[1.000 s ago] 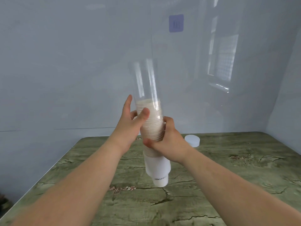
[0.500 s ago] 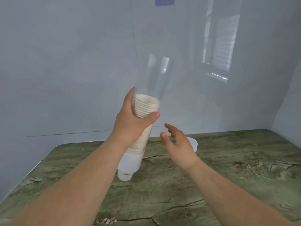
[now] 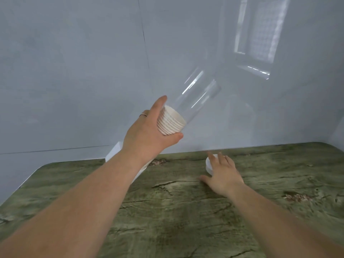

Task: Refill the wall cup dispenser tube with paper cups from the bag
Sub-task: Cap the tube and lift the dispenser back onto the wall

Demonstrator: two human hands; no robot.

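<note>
The left hand (image 3: 147, 135) wraps thumb and fingers round the clear tube (image 3: 197, 92), holding it in the air above the table (image 3: 186, 211). The tube's long axis slants from its white base, low and left behind the forearm, up and right to its open end near the wall (image 3: 74, 71). 1 stack of cups (image 3: 172, 122) sits inside at the grip. The right hand (image 3: 223, 175) is spread wide and holds nothing, its thumb on the table and fingers over a white cap (image 3: 209, 165); whether they touch it is unclear.

No legible text, label or number anywhere in view
</note>
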